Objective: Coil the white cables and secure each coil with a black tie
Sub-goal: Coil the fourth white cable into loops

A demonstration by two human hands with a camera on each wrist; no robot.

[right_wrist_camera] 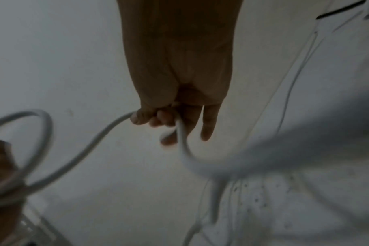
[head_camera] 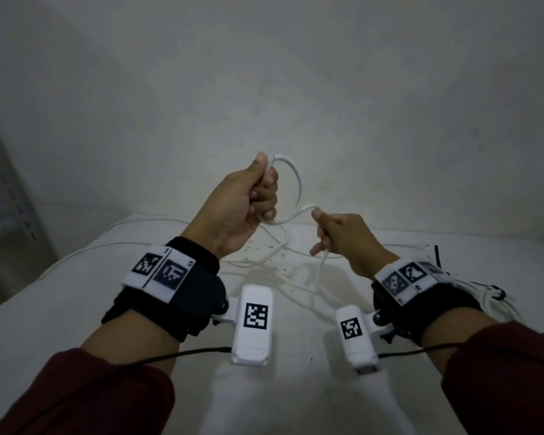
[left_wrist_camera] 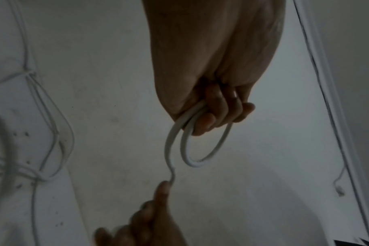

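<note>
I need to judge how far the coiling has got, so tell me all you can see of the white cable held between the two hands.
The white cable is a smooth, round cord, plastic-looking. The left hand grips it in a fist, raised above the table, with one round loop standing out of the fist. From the loop's lower end a short curved stretch runs to the right hand, which pinches it. Past that hand it hangs slack to the table, among other loose white cables. No tie is on it.

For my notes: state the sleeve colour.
Dark red sleeve, clearest in the head view.
</note>
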